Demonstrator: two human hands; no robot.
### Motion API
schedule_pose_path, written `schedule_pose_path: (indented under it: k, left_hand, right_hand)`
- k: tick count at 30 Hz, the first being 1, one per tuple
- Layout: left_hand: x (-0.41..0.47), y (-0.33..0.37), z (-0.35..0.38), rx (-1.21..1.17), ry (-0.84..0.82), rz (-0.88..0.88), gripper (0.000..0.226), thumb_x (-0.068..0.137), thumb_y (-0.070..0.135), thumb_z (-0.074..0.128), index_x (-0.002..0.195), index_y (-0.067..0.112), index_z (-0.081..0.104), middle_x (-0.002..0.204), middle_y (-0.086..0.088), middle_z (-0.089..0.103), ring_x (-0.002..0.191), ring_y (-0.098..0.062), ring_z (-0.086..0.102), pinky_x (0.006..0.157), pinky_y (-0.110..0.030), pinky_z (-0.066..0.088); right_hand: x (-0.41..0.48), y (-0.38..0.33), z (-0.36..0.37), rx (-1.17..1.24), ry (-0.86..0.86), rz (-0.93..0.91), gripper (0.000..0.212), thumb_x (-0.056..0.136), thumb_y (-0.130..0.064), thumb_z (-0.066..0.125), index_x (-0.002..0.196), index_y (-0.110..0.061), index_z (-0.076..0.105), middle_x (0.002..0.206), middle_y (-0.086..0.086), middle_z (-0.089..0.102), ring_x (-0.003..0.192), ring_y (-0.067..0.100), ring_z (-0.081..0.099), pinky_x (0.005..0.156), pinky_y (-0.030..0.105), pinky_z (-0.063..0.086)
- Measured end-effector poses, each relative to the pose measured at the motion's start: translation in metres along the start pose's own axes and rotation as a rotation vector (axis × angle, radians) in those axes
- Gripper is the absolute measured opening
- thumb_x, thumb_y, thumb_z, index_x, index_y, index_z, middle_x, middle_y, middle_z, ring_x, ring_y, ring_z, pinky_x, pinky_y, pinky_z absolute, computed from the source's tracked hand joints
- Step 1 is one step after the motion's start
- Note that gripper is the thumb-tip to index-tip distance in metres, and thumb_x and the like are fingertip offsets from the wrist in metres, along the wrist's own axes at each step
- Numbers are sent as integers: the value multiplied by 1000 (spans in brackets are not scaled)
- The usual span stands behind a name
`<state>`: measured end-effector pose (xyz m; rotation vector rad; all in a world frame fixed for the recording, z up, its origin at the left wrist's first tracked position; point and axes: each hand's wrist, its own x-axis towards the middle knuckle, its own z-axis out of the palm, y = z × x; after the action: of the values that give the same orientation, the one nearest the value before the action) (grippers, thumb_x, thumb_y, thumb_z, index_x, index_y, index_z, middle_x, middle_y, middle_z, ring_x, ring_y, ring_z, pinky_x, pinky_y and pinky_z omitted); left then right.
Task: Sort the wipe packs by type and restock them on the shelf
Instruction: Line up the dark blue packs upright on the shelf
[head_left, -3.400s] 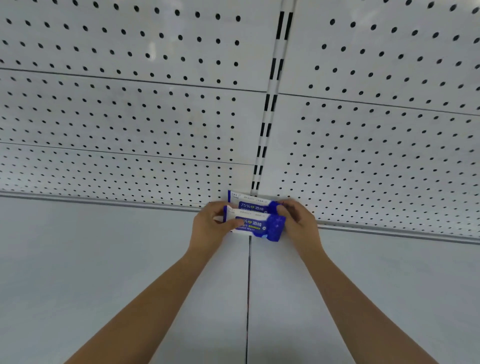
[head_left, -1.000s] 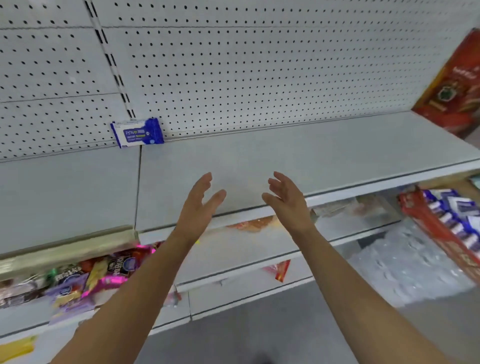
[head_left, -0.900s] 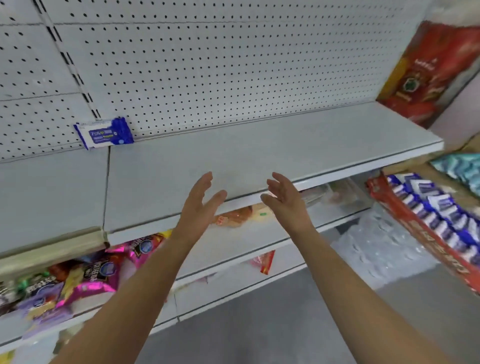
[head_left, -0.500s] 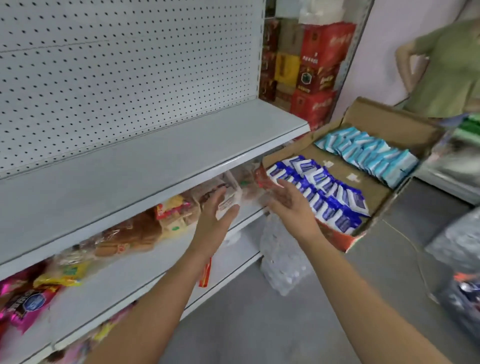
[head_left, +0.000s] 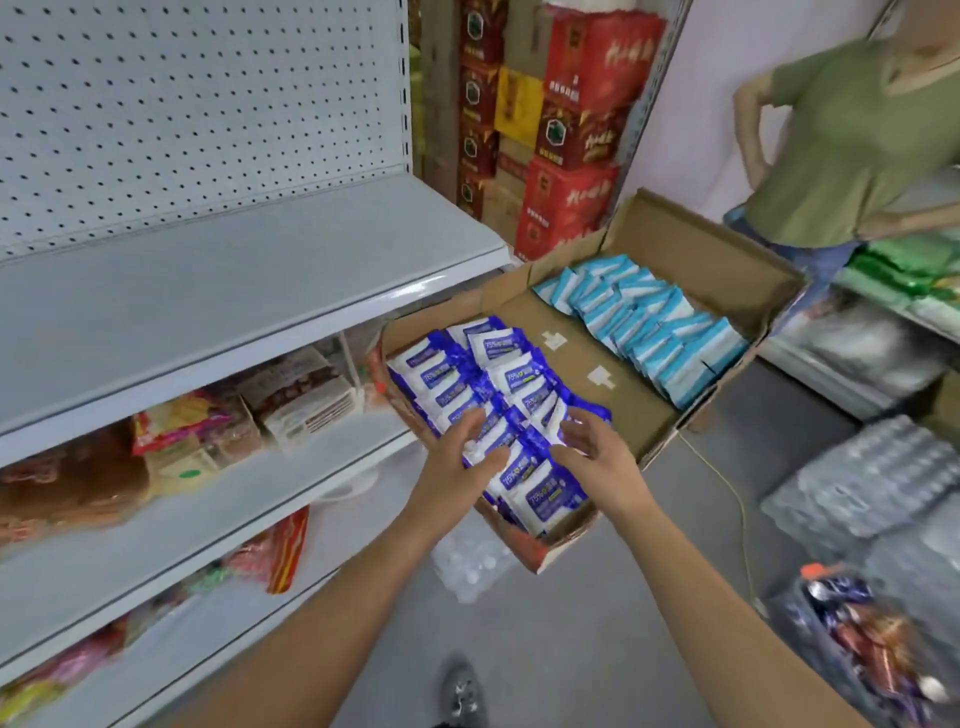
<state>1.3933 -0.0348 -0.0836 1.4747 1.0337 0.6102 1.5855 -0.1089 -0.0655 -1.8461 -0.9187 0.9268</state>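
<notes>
Flanking blue wipe packs (head_left: 551, 494), fingers (head_left: 469, 425) relaxed

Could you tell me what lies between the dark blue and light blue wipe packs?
The head view shows bare cardboard box floor with two small white scraps between the dark blue packs and the light blue packs.

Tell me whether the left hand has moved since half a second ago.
Yes. The left hand went rightward from beside the cardboard box to over its dark blue packs.
</notes>
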Motion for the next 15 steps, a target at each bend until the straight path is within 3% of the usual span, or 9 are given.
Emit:
schedule_pose_path:
  k: [3,6,9,12,15]
  left_hand:
    - [36,-9,22,29,-21,-39,54,85,46,68,136,35,52,129,21,57,122,3,53,105,-33,47]
    - [57,-12,41,133,-48,-60,49,89,36,70,134,28,54,127,16,59,121,-2,55,105,-30,45]
    - [73,-15,52,279,-84,-99,50,88,39,71,134,26,57,123,12,61,115,-6,57,102,-29,46]
    - [83,-20,60,536,-123,-148,37,87,51,68,117,29,64,110,10,67,105,-10,62,96,-30,49]
    - [93,-16,66,907,-152,-149,37,84,62,62,93,26,64,100,5,70,100,-16,64,94,-35,49]
  right_hand:
    - [38,10,-21,-38,-23,81,50,85,-25,74,129,-31,54,118,-11,65,115,12,62,96,38,54]
    - [70,11,-35,-122,-60,104,55,87,-21,73,138,-27,51,123,-7,63,109,8,60,86,24,49]
    - [100,15,-43,-215,-108,110,55,90,-22,70,141,-25,49,123,-10,60,106,6,57,89,26,43]
    - [124,20,-50,-327,-193,118,53,92,-19,64,141,-28,47,128,-8,59,109,9,55,89,30,46]
    - [149,23,-60,-487,-306,97,53,87,-19,65,135,-32,49,121,-11,60,107,12,59,83,31,51]
